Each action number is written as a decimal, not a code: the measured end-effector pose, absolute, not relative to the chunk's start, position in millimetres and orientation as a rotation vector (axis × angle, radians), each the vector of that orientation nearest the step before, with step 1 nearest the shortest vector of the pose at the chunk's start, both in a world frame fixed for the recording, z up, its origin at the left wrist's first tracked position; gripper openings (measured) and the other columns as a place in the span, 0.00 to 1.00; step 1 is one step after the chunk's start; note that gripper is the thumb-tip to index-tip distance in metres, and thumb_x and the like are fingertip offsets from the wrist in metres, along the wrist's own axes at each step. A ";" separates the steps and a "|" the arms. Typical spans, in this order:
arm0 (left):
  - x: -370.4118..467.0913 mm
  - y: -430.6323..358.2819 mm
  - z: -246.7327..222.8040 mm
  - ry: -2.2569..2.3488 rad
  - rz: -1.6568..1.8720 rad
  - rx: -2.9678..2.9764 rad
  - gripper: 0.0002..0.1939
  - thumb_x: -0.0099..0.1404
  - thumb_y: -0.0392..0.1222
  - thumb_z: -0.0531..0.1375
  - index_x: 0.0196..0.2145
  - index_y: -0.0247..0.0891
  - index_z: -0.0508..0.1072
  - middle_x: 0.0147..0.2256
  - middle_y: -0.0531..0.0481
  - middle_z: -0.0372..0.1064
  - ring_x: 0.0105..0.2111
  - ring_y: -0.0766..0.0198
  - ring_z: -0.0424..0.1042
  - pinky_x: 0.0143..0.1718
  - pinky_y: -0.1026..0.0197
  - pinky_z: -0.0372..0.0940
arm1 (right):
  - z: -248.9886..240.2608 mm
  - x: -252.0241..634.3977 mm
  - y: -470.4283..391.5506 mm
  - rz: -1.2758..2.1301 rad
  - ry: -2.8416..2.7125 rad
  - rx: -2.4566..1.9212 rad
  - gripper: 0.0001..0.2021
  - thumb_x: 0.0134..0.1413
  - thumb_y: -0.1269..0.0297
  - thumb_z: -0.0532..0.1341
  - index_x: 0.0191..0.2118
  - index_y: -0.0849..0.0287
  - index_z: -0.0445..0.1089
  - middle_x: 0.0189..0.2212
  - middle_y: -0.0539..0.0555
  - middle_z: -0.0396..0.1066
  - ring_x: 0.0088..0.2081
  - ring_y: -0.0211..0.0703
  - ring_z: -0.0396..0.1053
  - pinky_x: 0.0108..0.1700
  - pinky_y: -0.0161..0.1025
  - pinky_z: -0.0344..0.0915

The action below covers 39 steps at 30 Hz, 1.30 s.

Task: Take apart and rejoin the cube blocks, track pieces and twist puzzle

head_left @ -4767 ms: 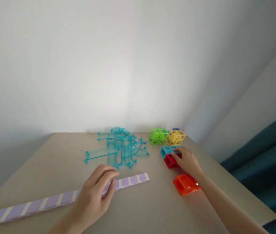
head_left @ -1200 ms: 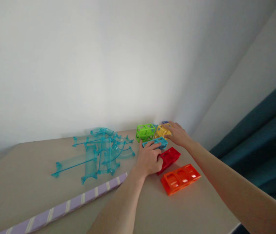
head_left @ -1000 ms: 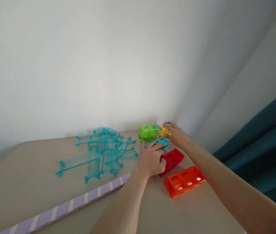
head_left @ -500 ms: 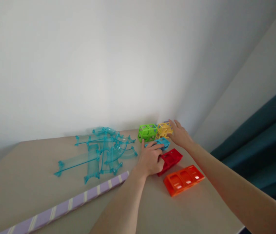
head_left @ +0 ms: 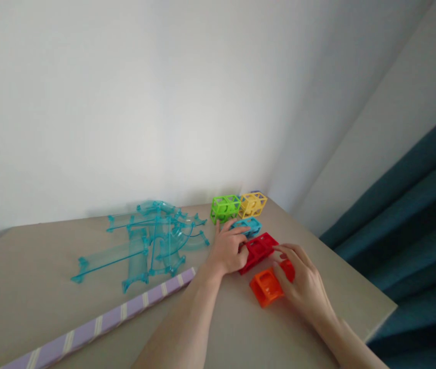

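My left hand (head_left: 225,250) rests among the coloured plastic frame blocks, its fingers stretched out. Those fingertips reach the blue block (head_left: 251,225), and its thumb side is against the red block (head_left: 260,250). My right hand (head_left: 303,281) hovers over the right part of the orange block (head_left: 266,287), thumb and fingers apart. Its fingertips come close to the red block's right end and hide part of the orange block. Behind these stand an open-framed green block (head_left: 224,207) and a yellow block (head_left: 252,205), with a bit of purple behind the yellow one.
Several clear teal track pieces (head_left: 137,256) lie in an overlapping pile on the left of the beige table (head_left: 33,287). A purple-and-white striped strip (head_left: 98,325) runs diagonally in front. A white wall stands behind; a teal curtain (head_left: 414,220) hangs at the right.
My right hand has left the yellow block and come back toward me, over the orange block. My left hand stays by the blue and red blocks. The view has shifted slightly right.
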<state>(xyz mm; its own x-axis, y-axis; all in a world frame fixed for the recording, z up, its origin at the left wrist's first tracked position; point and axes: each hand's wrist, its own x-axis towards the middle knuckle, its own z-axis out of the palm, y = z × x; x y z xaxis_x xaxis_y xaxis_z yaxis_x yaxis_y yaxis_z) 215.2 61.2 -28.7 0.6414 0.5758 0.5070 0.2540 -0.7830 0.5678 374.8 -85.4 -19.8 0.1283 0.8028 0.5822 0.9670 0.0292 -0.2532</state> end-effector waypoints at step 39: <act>245.2 76.1 -35.7 0.605 0.992 2.516 0.12 0.57 0.38 0.56 0.34 0.45 0.79 0.53 0.56 0.72 0.61 0.52 0.57 0.64 0.42 0.48 | -23.9 381.5 -78.5 -0.408 -1.621 -1.745 0.06 0.47 0.69 0.54 0.33 0.56 0.65 0.35 0.55 0.68 0.36 0.49 0.68 0.38 0.44 0.65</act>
